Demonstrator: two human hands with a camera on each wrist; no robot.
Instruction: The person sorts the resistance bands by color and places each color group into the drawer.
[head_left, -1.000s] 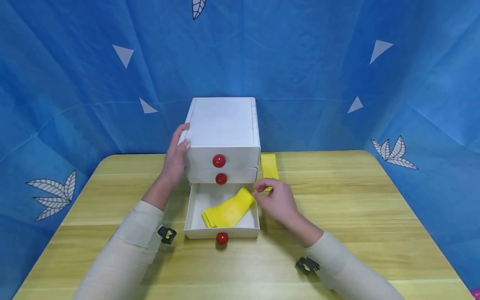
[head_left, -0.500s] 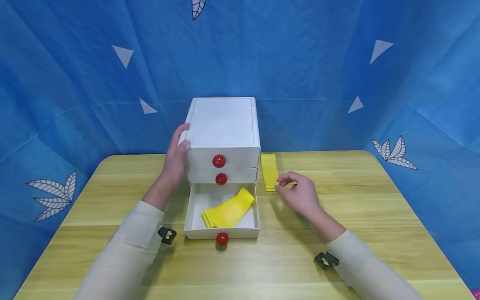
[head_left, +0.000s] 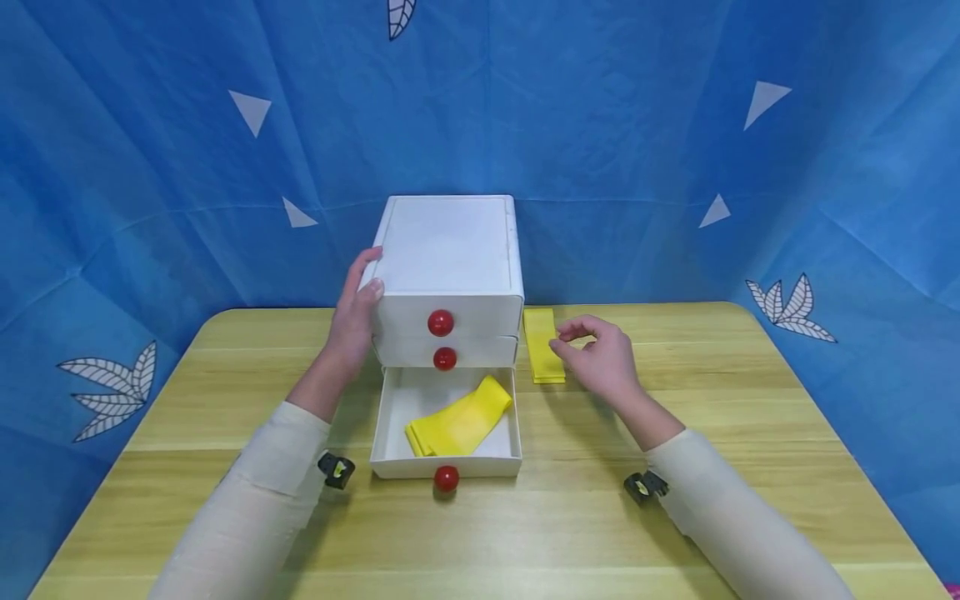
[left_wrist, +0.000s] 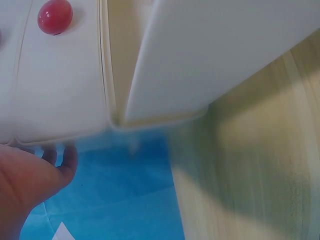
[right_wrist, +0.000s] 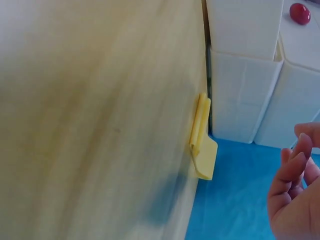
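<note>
My left hand [head_left: 351,321] rests against the left side of a small white drawer cabinet [head_left: 450,246], thumb near the front corner and fingertips by the top edge. In the left wrist view its fingers [left_wrist: 69,160] lie along that side. The lowest drawer [head_left: 390,392] is pulled out, with a folded yellow band [head_left: 459,421] lying slantwise in it. A second folded yellow band [head_left: 542,337] lies on the table at the cabinet's right. My right hand [head_left: 602,358] hovers beside this band, fingers loosely bent, thumb and fingertips apart, holding nothing.
Round red knobs mark the drawer fronts, one on the open drawer [head_left: 446,478]; the upper two drawers are closed. The wooden table [head_left: 735,433] reaches back to a blue patterned cloth [head_left: 615,150]. Each sleeve carries a small black device [head_left: 335,470] at the wrist.
My right hand has moved from the open drawer's right edge over to the band on the table, then slightly farther back. The left hand and both bands stay put.
</note>
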